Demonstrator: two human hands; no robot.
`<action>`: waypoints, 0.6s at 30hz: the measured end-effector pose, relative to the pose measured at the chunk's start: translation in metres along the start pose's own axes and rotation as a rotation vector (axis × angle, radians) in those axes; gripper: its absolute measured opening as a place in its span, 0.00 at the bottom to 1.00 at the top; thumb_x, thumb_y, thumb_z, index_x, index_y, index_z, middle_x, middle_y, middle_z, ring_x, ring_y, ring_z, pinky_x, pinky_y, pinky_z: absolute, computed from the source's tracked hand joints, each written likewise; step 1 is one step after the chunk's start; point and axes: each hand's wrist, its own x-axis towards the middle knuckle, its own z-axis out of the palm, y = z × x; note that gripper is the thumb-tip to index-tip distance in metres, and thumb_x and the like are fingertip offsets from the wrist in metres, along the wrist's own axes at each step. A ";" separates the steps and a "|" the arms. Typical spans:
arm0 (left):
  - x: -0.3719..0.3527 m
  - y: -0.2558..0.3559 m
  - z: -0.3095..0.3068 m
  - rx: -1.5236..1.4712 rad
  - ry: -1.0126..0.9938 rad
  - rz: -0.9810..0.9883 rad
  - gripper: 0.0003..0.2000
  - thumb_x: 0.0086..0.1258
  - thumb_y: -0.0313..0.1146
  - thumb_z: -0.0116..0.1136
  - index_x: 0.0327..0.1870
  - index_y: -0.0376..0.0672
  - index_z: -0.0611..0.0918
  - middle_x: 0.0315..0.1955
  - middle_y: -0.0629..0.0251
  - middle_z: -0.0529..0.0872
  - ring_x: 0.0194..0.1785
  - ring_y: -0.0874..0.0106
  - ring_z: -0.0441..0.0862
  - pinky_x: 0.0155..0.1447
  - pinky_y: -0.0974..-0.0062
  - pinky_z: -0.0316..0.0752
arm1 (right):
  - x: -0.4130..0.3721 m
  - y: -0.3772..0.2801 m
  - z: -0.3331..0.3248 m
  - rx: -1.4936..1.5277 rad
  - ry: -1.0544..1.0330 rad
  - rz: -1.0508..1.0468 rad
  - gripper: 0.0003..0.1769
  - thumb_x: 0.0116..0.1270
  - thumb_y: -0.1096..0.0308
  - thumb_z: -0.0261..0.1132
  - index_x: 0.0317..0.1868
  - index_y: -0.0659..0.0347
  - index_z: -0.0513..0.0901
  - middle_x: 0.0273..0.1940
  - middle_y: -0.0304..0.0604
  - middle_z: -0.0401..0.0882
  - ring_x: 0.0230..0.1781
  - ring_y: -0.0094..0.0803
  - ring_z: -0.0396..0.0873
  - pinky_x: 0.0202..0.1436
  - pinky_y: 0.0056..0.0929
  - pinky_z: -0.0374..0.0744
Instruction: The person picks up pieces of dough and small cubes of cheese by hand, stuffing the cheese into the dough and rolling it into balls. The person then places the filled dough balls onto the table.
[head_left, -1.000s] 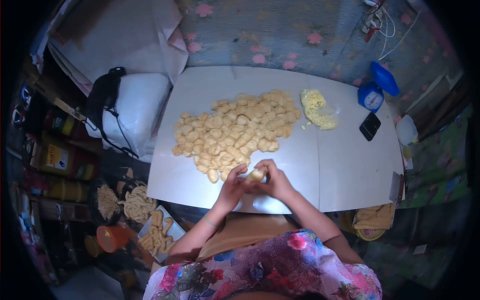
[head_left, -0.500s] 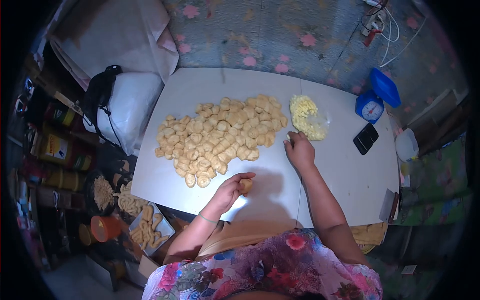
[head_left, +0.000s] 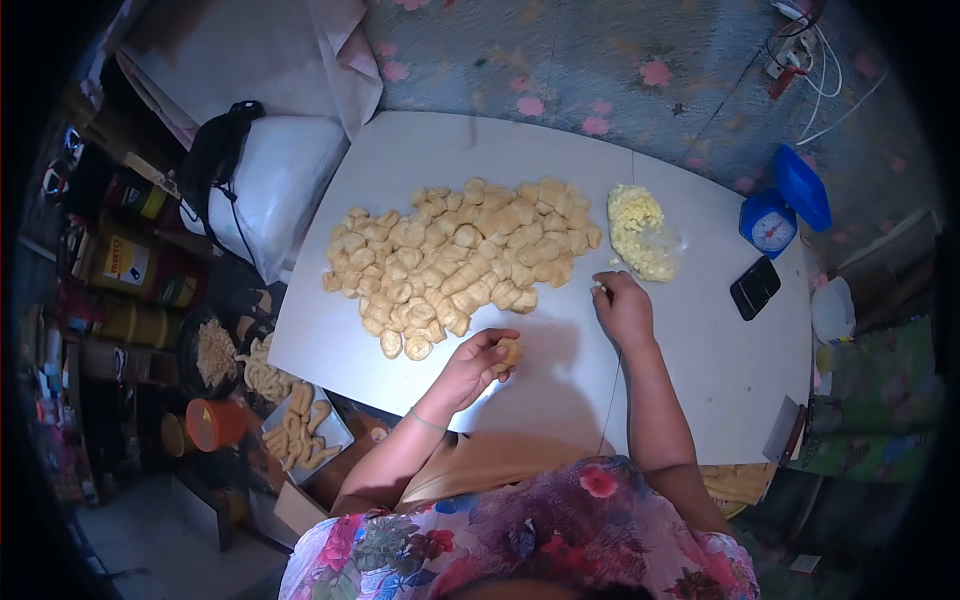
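Note:
Near the table's front edge my left hand [head_left: 477, 368] is closed around a tan dough piece [head_left: 510, 354]. My right hand [head_left: 626, 308] is beside the clear bag of pale yellow cubes [head_left: 640, 228], its thumb and fingertips pinched together. A small pale yellow cube [head_left: 600, 288] shows at those fingertips. Left of it spreads a large heap of dough pieces [head_left: 450, 255], rounded and packed close together on the white table [head_left: 400, 150].
At the right of the table stand a blue scale [head_left: 770, 222] and a black phone [head_left: 755, 288]. A knife [head_left: 788, 432] lies at the right edge. Below the left edge are a tray with dough strips [head_left: 335, 445] and an orange container [head_left: 215, 424].
The view has shifted, so the table sits a little further right and higher. My right hand has drawn slightly away from the bag with the pale cube. My left hand still holds its dough piece.

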 end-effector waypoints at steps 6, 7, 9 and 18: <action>0.001 -0.003 0.001 0.040 0.003 0.077 0.14 0.74 0.30 0.51 0.58 0.37 0.73 0.42 0.65 0.78 0.42 0.74 0.77 0.42 0.76 0.71 | -0.004 -0.016 -0.018 0.147 -0.102 0.148 0.12 0.59 0.71 0.69 0.42 0.64 0.81 0.27 0.42 0.79 0.27 0.27 0.77 0.35 0.26 0.76; 0.000 -0.004 0.000 0.048 0.002 0.078 0.14 0.75 0.31 0.50 0.58 0.37 0.73 0.42 0.65 0.78 0.42 0.74 0.77 0.42 0.75 0.71 | -0.006 -0.014 -0.014 0.232 -0.101 0.114 0.11 0.60 0.71 0.69 0.42 0.65 0.81 0.27 0.40 0.79 0.27 0.25 0.76 0.36 0.24 0.76; 0.000 -0.002 -0.002 -0.030 -0.013 0.050 0.14 0.74 0.30 0.50 0.58 0.38 0.73 0.43 0.64 0.78 0.43 0.73 0.77 0.42 0.75 0.72 | -0.011 -0.017 -0.011 0.415 -0.119 0.080 0.09 0.62 0.72 0.67 0.42 0.66 0.82 0.28 0.37 0.79 0.28 0.22 0.75 0.36 0.22 0.76; 0.000 -0.002 0.006 0.057 0.049 0.072 0.16 0.69 0.25 0.51 0.57 0.37 0.74 0.48 0.62 0.77 0.48 0.72 0.78 0.49 0.74 0.75 | -0.037 -0.043 0.026 1.106 -0.422 0.176 0.18 0.62 0.83 0.62 0.53 0.63 0.75 0.41 0.41 0.82 0.40 0.25 0.79 0.45 0.24 0.78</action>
